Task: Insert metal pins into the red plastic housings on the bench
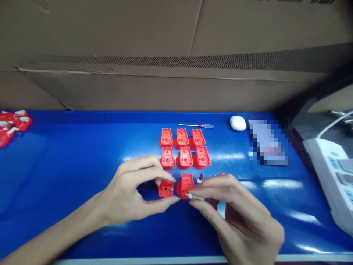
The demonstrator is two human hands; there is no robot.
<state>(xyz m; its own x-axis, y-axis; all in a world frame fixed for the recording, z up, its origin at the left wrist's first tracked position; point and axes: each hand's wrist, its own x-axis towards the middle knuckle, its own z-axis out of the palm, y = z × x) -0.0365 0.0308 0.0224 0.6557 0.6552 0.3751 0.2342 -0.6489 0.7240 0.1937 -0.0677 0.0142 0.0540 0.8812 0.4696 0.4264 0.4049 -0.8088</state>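
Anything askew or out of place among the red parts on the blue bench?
Mostly tidy: the red shells sit in neat rows. The third row is incomplete, with only two shells between the left hand and right hand. A separate red pile lies at the far left edge.

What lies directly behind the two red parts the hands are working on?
Behind the two red parts sit six more red parts in two rows, then a thin screwdriver. The hands cover the blue table nearer the camera.

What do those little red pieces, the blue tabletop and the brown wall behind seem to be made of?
Red pieces: probably moulded plastic, uniform colour, slightly glossy, with ribs and holes. Blue tabletop: smooth, shiny surface, showing light reflections; material unclear. Brown wall: likely cardboard, matte, with creases and a fluted edge.
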